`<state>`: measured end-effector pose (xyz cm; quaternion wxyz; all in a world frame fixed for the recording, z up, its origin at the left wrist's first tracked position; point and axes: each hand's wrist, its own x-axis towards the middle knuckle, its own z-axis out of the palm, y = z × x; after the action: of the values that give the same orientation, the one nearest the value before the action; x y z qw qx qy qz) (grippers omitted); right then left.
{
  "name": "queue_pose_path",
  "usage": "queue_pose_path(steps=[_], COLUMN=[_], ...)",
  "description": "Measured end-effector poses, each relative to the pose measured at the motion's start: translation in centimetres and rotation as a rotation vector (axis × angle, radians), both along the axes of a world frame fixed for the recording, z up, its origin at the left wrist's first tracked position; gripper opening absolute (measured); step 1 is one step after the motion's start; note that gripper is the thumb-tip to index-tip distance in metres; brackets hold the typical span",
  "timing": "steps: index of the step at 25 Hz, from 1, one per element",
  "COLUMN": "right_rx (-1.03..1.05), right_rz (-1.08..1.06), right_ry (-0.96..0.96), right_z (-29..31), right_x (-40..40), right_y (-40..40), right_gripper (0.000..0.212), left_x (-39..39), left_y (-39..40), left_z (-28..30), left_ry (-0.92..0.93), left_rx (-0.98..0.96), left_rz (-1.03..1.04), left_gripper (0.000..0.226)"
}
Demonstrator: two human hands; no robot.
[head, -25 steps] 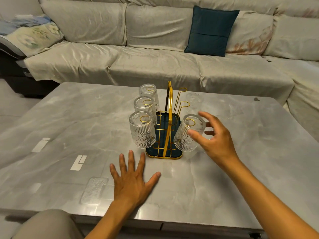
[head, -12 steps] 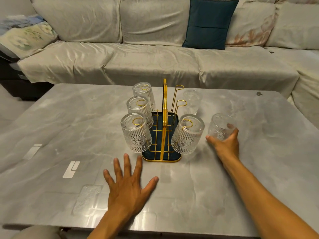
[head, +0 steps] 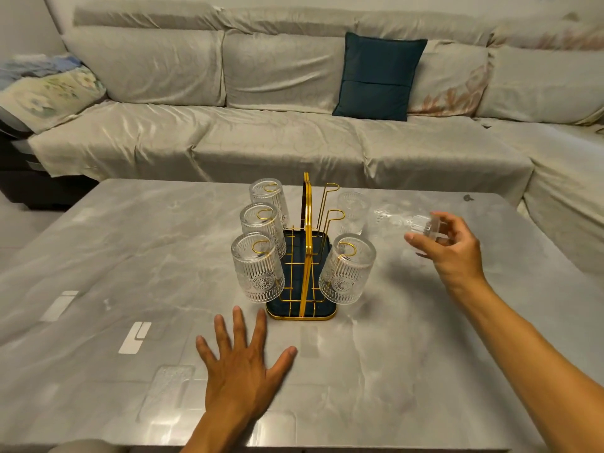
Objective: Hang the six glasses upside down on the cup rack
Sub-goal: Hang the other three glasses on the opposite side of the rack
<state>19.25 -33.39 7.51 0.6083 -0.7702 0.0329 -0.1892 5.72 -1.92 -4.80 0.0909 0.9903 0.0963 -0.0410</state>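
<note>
A gold wire cup rack (head: 306,256) with a dark tray base stands mid-table. Three ribbed glasses hang upside down on its left pegs, the nearest one (head: 257,269) in front. One glass (head: 347,269) hangs on the near right peg. Two right pegs (head: 333,214) behind it are bare. Another glass (head: 353,212) stands on the table beyond them. My right hand (head: 452,246) holds a blurred glass (head: 405,222) tipped sideways in the air, right of the rack. My left hand (head: 243,364) lies flat on the table in front of the rack, fingers spread.
The grey marble table (head: 130,256) carries the rack. A covered beige sofa (head: 294,138) with a dark teal cushion (head: 379,76) runs behind and to the right. A folded floral blanket (head: 49,93) lies at the far left.
My right hand went from the hung near-right glass to a glass on the table, gripped it, then lifted and tipped it sideways. The left hand stayed flat.
</note>
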Motion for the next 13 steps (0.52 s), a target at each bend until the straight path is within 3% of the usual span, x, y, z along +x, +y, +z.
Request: queue_pose_path(steps=[4,8,13], right_rx=[0.068,-0.178,-0.474], right_rz=[-0.079,0.006,0.174], right_ry=[-0.133,-0.207,-0.182], right_z=[5.7,9.0,9.2], right_x=[0.9,2.3,3.8], right_y=[1.8,4.4,8.0], right_gripper=[0.064,0.051,0.053], left_x=[0.0,0.2,0.4], left_y=[0.0,-0.1,-0.1], left_z=[0.1,0.3,0.0], left_ry=[0.005,0.023,0.032], left_rx=[-0.014,-0.024,-0.005], left_rz=[0.007,0.010,0.014], left_gripper=[0.091,0.093,0.091])
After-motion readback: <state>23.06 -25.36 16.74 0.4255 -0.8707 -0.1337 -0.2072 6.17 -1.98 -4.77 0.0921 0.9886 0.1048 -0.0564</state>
